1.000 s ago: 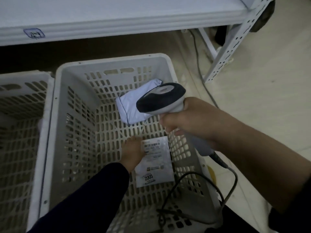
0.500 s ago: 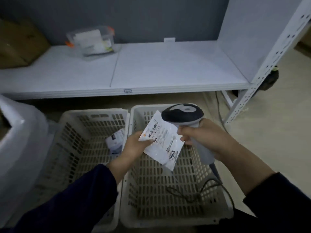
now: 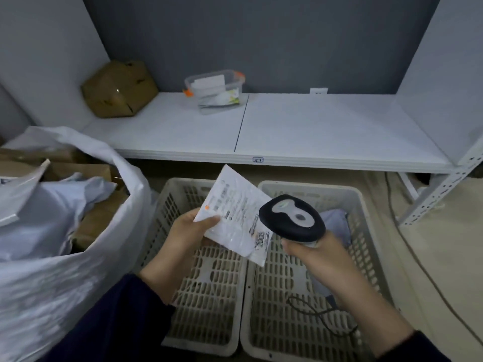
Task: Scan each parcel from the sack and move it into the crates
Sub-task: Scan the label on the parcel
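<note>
My left hand (image 3: 192,231) pinches a flat white parcel (image 3: 236,212) with a printed label, held tilted above the gap between two beige slotted crates. My right hand (image 3: 316,253) grips a black-and-grey barcode scanner (image 3: 292,218), its head right beside the parcel's lower right corner. The left crate (image 3: 209,296) sits under the parcel. In the right crate (image 3: 292,320) lies a pale blue bagged parcel (image 3: 335,226) and the scanner's coiled cable (image 3: 318,313). The white sack (image 3: 60,257) stands open at the left, with brown and pale bagged parcels inside.
A low white shelf (image 3: 300,131) runs behind the crates, bearing a brown cardboard box (image 3: 119,88) and a clear plastic container (image 3: 214,91). A perforated shelf post (image 3: 441,186) stands at the right, and a cable (image 3: 407,244) trails over the beige floor.
My left hand lifted the labelled parcel out of the right crate and raised it up and left. The scanner came beside it, and my view rose to take in the shelf and sack.
</note>
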